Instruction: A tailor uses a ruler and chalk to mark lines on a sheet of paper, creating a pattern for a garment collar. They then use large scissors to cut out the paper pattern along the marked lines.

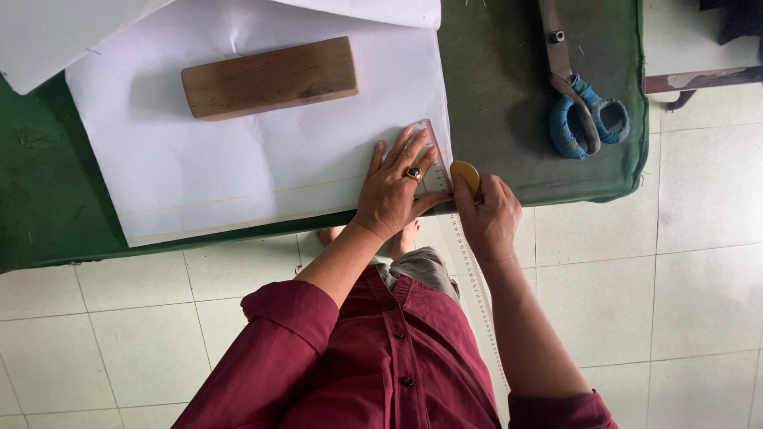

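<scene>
My left hand [395, 191], with a ring on one finger, lies flat with fingers spread on a clear ruler [433, 159] near the right edge of a white sheet [238, 167]. The ruler runs down past the table edge toward my body. My right hand [486, 216] pinches a round yellow chalk disc [465, 175] against the ruler's right side, at the sheet's edge. Faint yellow lines run along the sheet's near edge. The sheet lies on a green covered table [509, 95].
A wooden block [270, 77] rests on the white sheet at the back. Large scissors with blue-wrapped handles [584, 115] lie on the green cloth to the right. Another white sheet [56, 32] overlaps at top left. Pale floor tiles [675, 262] surround the table.
</scene>
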